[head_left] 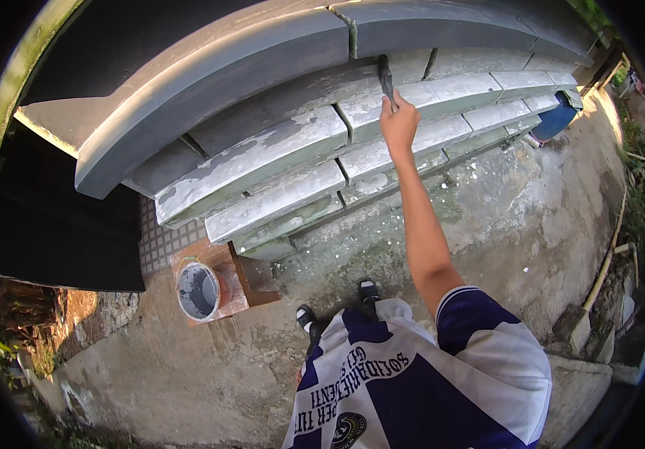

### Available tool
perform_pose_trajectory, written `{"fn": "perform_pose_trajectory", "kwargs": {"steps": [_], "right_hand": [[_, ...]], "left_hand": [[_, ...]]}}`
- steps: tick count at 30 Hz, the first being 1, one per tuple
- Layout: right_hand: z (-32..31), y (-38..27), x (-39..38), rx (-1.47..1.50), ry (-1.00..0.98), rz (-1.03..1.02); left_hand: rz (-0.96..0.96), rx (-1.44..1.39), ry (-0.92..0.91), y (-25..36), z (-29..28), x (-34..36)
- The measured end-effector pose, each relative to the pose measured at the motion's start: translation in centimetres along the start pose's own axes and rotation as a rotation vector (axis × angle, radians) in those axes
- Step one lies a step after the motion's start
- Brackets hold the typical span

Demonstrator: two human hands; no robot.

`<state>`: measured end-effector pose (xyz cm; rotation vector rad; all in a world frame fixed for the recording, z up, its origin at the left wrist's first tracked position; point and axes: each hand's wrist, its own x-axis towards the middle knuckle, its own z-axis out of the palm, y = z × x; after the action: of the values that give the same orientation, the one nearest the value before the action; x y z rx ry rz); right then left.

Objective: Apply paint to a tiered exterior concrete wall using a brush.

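Note:
My right hand (399,123) is closed around the handle of a dark paintbrush (387,81). My arm is stretched far forward, and the bristles touch the upright face of the low masonry wall (405,69), just under its overhanging grey ledge (442,34). Dark grey paint covers the ledge and the wall's left part, while the stretch right of the brush is paler and patchy. Stepped courses (285,142) below are whitish with grey smears. My left hand does not show.
A bucket of grey paint (180,293) stands on a brown wooden box (259,298) at left. Blue container (558,120) sits by the wall's right end. Concrete ground (352,247) has white specks. A black sheet (53,217) hangs at far left; a bamboo pole (607,254) lies at right.

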<state>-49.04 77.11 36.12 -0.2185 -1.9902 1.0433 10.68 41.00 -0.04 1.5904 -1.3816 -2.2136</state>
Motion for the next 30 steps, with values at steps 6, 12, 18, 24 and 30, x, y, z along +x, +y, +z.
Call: {"fn": "perform_pose_trajectory", "kwargs": {"steps": [6,12,18,24,30], "right_hand": [[2.5,-5.3,-7.3,0.269,-0.397,-0.046],[0.6,-0.1,-2.6,0.04,-0.213,0.044],[3.0,-3.3,-4.9,-0.031,-0.01,0.18],[6.1,-12.9,-11.3,0.525,-0.522,0.574],[2.2,-5.9,-5.7,-0.099,-0.013,0.242]], "left_hand": [[0.007,0.114,-0.06,2.9,-1.2,4.9],[-0.001,0.15,-0.12,6.3,-3.3,10.4],[-0.046,0.172,-0.141,9.7,-2.3,11.9],[0.241,0.456,-0.303,4.0,-10.2,18.9],[-0.058,0.378,-0.165,9.4,-5.8,14.7]]}}
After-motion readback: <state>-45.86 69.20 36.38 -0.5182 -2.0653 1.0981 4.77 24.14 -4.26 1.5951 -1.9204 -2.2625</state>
